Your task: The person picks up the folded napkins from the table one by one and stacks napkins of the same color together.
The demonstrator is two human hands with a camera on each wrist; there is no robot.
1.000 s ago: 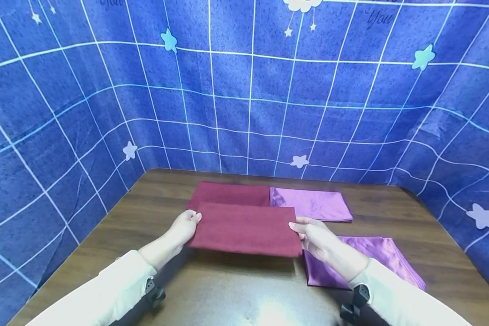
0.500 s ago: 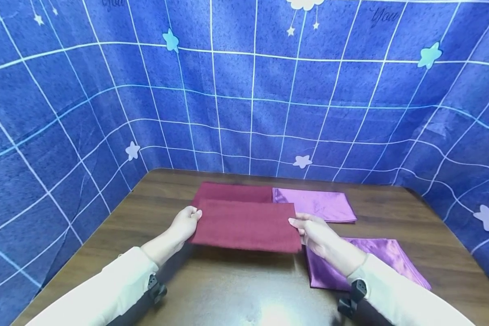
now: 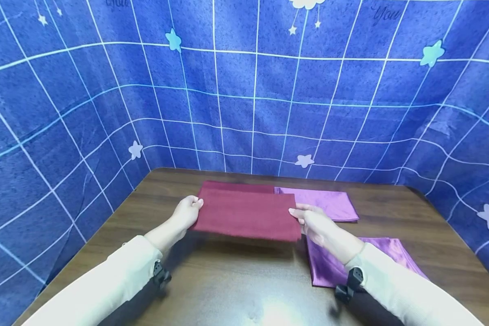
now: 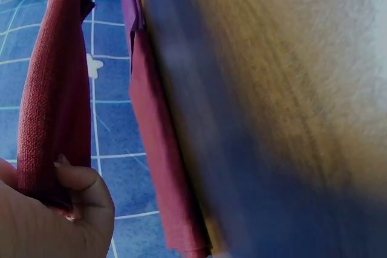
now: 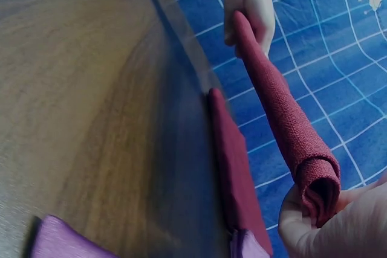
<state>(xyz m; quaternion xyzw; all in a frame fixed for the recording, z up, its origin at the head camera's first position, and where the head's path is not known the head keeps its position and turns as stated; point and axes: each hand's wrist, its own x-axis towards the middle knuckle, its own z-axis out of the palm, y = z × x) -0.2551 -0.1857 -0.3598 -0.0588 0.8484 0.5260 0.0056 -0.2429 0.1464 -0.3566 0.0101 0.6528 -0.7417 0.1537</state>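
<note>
Left hand (image 3: 185,212) and right hand (image 3: 315,222) each pinch an end of the folded dark-red cloth (image 3: 247,213), stretched between them above the tabletop (image 3: 236,267). Level hands and even tension should protect its folds near the maroon cloth (image 3: 238,185) beyond the grip.

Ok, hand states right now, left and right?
Left hand: closed, gripping one end of the folded maroon cloth in midair.
Right hand: closed, gripping its other end.

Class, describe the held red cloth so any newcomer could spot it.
Find the brown table. Above it, the left hand and right hand hold a folded red cloth. Unlike the second red cloth, lilac cloth and purple cloth, it is raised off the table.
</note>
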